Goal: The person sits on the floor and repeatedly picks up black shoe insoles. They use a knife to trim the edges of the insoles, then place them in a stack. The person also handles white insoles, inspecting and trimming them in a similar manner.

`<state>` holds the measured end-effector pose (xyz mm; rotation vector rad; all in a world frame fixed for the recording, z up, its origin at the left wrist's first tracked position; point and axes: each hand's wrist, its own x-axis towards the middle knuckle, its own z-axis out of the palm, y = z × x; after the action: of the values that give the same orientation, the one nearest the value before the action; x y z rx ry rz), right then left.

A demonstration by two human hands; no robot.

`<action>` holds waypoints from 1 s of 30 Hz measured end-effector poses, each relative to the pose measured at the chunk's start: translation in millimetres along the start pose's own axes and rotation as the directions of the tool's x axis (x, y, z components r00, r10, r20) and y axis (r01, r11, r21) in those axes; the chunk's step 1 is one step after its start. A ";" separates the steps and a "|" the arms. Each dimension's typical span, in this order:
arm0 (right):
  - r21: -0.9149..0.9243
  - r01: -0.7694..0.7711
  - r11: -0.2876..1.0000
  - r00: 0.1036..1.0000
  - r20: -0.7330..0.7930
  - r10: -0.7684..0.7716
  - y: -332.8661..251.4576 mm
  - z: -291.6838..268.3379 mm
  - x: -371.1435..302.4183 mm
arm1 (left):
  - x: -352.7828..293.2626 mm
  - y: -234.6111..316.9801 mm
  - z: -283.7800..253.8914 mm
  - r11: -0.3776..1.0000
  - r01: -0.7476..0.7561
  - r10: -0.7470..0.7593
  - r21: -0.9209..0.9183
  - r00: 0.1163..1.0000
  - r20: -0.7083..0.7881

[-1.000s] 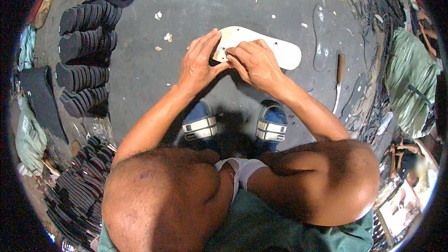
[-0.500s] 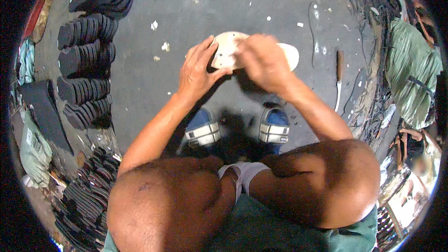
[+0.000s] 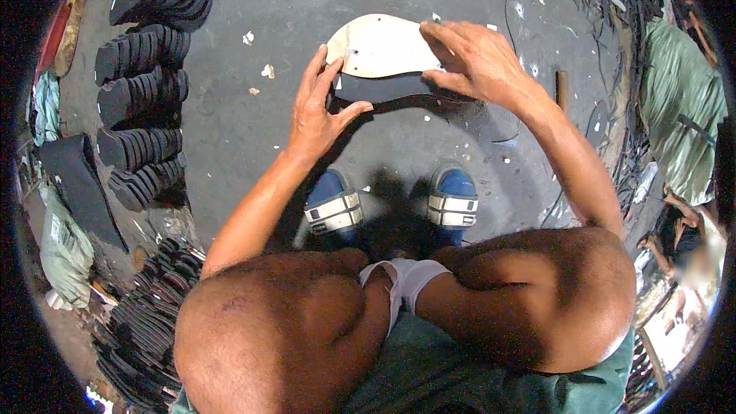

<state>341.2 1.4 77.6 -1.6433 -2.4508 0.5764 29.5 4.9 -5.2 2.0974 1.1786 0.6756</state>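
A cream, sole-shaped template (image 3: 387,47) with small dark holes lies over a thick black shoe sole (image 3: 376,89), whose near edge shows below it. My right hand (image 3: 481,65) grips the right end of the template, fingers on its far side and thumb on its near side. At the other end, my left hand (image 3: 316,111) has its fingertips against the template's left edge. Its thumb is spread away along the near edge of the black sole. Whether the right fingers also hold the black sole is hidden.
Rows of stacked black soles (image 3: 142,96) stand at the left, and more soles (image 3: 146,330) lie piled at lower left. A brown-handled knife (image 3: 562,89) lies behind my right forearm. Black strips and a green sack (image 3: 678,111) are at the right, near another person (image 3: 682,234).
My right hand has moved from over the template's middle to its right end. The template has shifted farther away and lies more exposed, with the black sole visible under it.
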 end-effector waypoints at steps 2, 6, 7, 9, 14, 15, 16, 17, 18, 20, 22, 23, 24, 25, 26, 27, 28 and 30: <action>0.025 0.009 1.000 1.000 -0.017 -0.009 -5.1 10.9 -10.6 | -0.6 -0.1 -1.3 0.999 0.031 -0.031 -0.028 0.999 -0.010; 0.001 0.052 0.999 0.996 -0.066 -0.052 -5.6 34.0 -33.6 | -0.3 -1.5 1.3 0.999 0.031 -0.033 -0.032 0.997 -0.074; -0.019 0.056 0.998 0.995 -0.077 -0.057 -3.5 36.9 -36.3 | -0.2 -2.5 2.1 1.000 0.017 -0.018 -0.019 0.997 -0.074; -0.006 0.038 0.999 0.995 -0.096 -0.038 5.3 35.1 -29.0 | -5.7 -12.6 7.0 0.995 0.053 -0.059 -0.088 0.996 -0.060; -0.081 -0.064 0.995 0.950 -0.309 0.036 61.5 24.0 9.1 | -7.3 -11.8 3.1 0.997 -0.028 0.026 0.070 0.999 0.029; -0.116 -0.106 0.988 0.949 -0.310 0.065 78.8 28.8 13.4 | -5.2 -9.7 3.5 0.990 -0.069 0.066 0.121 0.997 0.034; -0.154 -0.097 0.983 0.945 -0.325 0.042 90.6 33.5 13.8 | -3.9 -9.2 2.5 0.993 -0.064 0.062 0.101 0.998 0.022; -0.122 -0.117 0.986 0.944 -0.322 0.072 87.0 29.9 12.3 | -2.7 -11.6 1.6 0.991 -0.078 0.076 0.104 0.997 0.032; -0.078 -0.124 0.989 0.945 -0.315 0.093 72.1 27.3 10.4 | -5.3 -15.6 -1.7 0.990 -0.080 0.076 0.120 0.996 0.040; -0.009 -0.048 0.999 0.960 -0.276 0.044 44.1 19.1 -7.5 | -7.3 -13.9 -6.6 0.997 -0.004 0.001 0.074 0.999 0.042; 0.018 -0.003 1.000 0.988 -0.154 0.006 14.0 24.6 -34.8 | 1.0 0.7 -6.9 0.989 0.141 -0.139 -0.054 0.990 0.039; 0.026 -0.023 0.999 0.997 -0.075 0.025 2.9 31.9 -43.8 | 1.5 -2.9 -7.4 0.995 0.100 -0.100 -0.019 0.995 0.026; 0.017 -0.020 1.000 0.997 -0.080 0.021 -2.2 39.3 -47.2 | 3.9 -6.8 -3.8 0.998 0.055 -0.055 0.006 0.998 0.017; 0.009 -0.018 1.000 0.996 -0.086 0.018 -7.9 46.6 -47.8 | 4.2 -9.7 -1.8 0.999 0.008 -0.008 0.032 1.000 0.010; 0.044 -0.006 0.999 0.994 -0.109 0.011 -10.2 52.2 -44.6 | 4.9 -8.2 -3.5 0.999 -0.025 0.026 0.036 1.000 -0.011; 0.045 -0.024 0.999 0.996 -0.088 0.028 -13.5 53.7 -42.4 | 4.0 -8.6 -2.0 0.998 -0.020 0.020 0.053 1.000 0.008; 0.046 -0.044 0.998 0.997 -0.067 0.047 -16.6 55.0 -39.2 | 2.8 -8.5 -0.8 0.997 -0.017 0.016 0.071 1.000 0.027; 0.050 -0.064 0.997 0.997 -0.041 0.066 -18.2 52.1 -31.9 | 5.6 -9.3 -4.5 0.997 -0.025 0.023 0.080 0.999 0.026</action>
<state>321.5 -46.2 40.0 -1.7036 -2.3432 0.5983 23.9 14.8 -8.3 2.1831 1.1866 0.6204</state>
